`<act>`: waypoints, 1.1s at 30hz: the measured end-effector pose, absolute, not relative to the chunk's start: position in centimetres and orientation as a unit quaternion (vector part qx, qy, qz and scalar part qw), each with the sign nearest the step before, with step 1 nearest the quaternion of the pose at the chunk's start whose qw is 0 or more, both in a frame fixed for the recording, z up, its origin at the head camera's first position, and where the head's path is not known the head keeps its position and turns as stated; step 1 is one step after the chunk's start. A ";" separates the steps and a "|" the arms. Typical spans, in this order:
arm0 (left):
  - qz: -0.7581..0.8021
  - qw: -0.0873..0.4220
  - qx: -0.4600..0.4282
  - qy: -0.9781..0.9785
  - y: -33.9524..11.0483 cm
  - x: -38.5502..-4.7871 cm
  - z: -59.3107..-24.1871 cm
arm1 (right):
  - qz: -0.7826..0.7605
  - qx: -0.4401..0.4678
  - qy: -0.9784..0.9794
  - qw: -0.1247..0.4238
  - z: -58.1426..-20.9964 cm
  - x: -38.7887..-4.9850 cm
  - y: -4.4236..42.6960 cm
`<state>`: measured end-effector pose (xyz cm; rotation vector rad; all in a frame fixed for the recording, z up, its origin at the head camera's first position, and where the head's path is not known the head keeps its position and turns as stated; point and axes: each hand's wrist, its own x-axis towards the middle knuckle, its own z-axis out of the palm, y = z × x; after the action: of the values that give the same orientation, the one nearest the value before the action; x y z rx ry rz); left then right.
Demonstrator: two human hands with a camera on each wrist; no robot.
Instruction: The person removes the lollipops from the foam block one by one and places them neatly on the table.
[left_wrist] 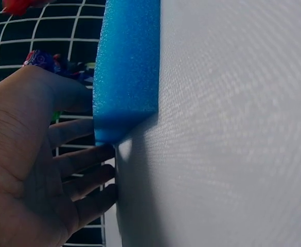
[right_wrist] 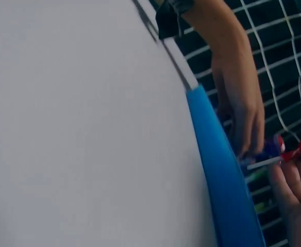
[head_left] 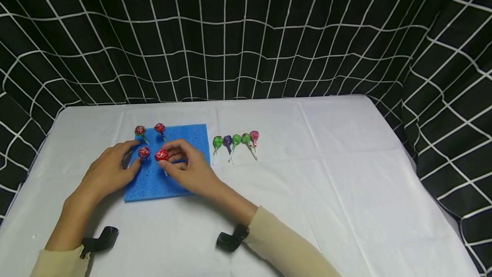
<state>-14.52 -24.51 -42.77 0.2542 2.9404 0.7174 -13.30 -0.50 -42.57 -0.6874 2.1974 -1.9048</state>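
Note:
My right hand point(head_left: 195, 171) pinches a red-wrapped lollipop point(head_left: 161, 154) over a blue foam block point(head_left: 169, 188), its white stick pointing down. In the right wrist view, the stick point(right_wrist: 264, 163) sticks out free of the fingers, above the foam. My left hand point(head_left: 109, 169) rests at the foam's left edge with loosely spread fingers; the left wrist view shows the fingertips near the foam corner point(left_wrist: 127, 110). Close to the left thumb, a red and dark-blue lollipop point(head_left: 144, 152) stands in the foam. Behind it stand two more lollipops, one red and green point(head_left: 140, 131), one red point(head_left: 159, 128).
Right of the foam, a row of several lollipops lies on the white tablecloth point(head_left: 307, 174): green ones point(head_left: 217, 142), a purple one point(head_left: 227, 141) and a pink one point(head_left: 254, 136). Small holes dot the foam's top. A black cloth with a white grid point(head_left: 246, 37) surrounds the table.

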 end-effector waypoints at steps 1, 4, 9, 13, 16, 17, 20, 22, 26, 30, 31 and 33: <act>0.235 0.052 0.085 0.967 -24.5 -14.6 -42.7 | -0.629 -0.227 0.740 0.070 -42.5 -13.3 0.0; 0.235 0.051 0.086 0.967 -24.4 -14.6 -42.8 | -0.609 -0.223 0.760 0.053 -42.4 -13.3 1.8; 0.242 0.050 0.089 0.965 -24.0 -14.6 -43.1 | -0.572 -0.226 0.788 0.021 -41.9 -13.1 4.4; 0.238 0.052 0.085 0.966 -24.1 -14.7 -43.1 | -0.562 -0.226 0.795 0.011 -41.7 -13.4 5.5; 0.235 0.051 0.084 0.967 -24.4 -14.6 -43.0 | -0.569 -0.219 0.793 0.010 -41.8 -13.6 6.2; 0.235 0.051 0.084 0.967 -24.3 -14.6 -43.0 | -0.573 -0.213 0.791 0.007 -41.8 -13.7 6.5; 0.238 0.053 0.085 0.966 -24.4 -14.5 -43.0 | -0.579 -0.201 0.790 0.001 -42.1 -13.9 7.5; 0.240 0.054 0.083 0.966 -24.3 -14.4 -43.1 | -0.583 -0.195 0.789 -0.002 -42.3 -14.2 8.1; 0.240 0.047 0.083 0.966 -24.1 -14.5 -43.0 | -0.590 -0.184 0.786 -0.012 -42.2 -14.7 9.5; 0.240 0.044 0.086 0.966 -24.0 -14.7 -43.0 | -0.604 -0.162 0.780 -0.014 -42.1 -15.0 10.6; 0.239 0.045 0.085 0.966 -24.0 -14.6 -42.9 | -0.605 -0.158 0.780 -0.013 -42.1 -15.1 10.8; 0.235 0.048 0.081 0.967 -24.1 -14.5 -42.9 | -0.605 -0.154 0.781 -0.008 -42.2 -15.1 11.1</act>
<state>-14.51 -24.15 -42.87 0.2483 2.9493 0.7180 -15.15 11.08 -42.20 -0.4867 2.4671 -1.9103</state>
